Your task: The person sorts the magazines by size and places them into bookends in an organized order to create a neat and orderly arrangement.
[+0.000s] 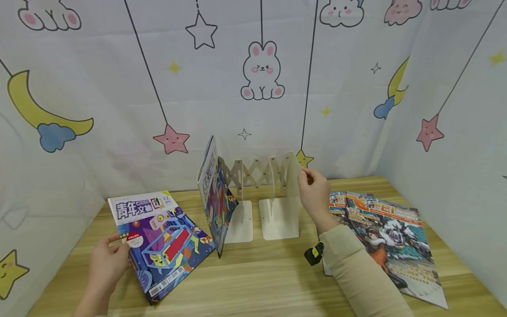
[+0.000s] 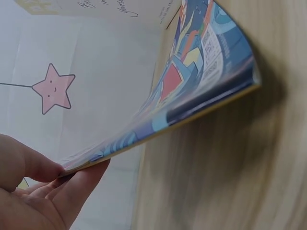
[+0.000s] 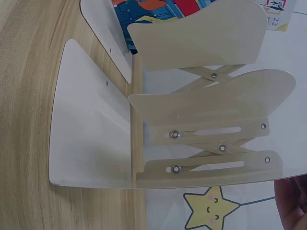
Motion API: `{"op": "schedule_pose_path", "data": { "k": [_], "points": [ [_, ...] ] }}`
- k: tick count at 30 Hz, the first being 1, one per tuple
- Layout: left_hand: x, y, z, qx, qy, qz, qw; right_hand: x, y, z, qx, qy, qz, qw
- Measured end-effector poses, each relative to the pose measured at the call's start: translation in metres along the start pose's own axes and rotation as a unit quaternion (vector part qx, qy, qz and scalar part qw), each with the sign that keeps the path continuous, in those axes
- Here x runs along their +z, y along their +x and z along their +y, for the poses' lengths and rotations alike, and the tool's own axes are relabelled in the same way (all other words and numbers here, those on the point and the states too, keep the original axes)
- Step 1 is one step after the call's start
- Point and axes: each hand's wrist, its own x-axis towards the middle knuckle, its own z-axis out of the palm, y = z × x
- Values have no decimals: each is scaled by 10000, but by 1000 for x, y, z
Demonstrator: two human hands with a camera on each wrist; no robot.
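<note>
My left hand [image 1: 108,259] pinches the left edge of a colourful magazine [image 1: 170,246] between thumb and fingers. In the left wrist view that magazine [image 2: 192,91] is tilted, its gripped edge raised above the wood. A cream expandable metal book stand [image 1: 279,218] with upright plates and a scissor lattice stands at the back of the table. At its rightmost upright plate, my right hand [image 1: 314,193] grips the outer edge; the right wrist view shows fingers [image 3: 291,201] at the plate's end. A second copy of the magazine [image 1: 215,198] stands upright against the stand's left side.
Overlapping comic magazines [image 1: 396,246] lie on the right of the wooden table [image 1: 253,281]. A black wrist device [image 1: 314,254] sits below my right cuff. Behind the table hangs a white cloth [image 1: 222,88] printed with stars, moons and bunnies.
</note>
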Motion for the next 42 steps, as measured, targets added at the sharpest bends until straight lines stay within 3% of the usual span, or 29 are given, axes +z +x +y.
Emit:
{"op": "schedule_pose_path", "data": {
  "k": [14,42],
  "points": [
    [1,-10,11,67,-25,223,9997,0,-1,0,-12,51,32,10000],
    [3,-24,20,224,-262,281,9990,-1,-1,-2,-28,-6,50,10000]
  ]
}}
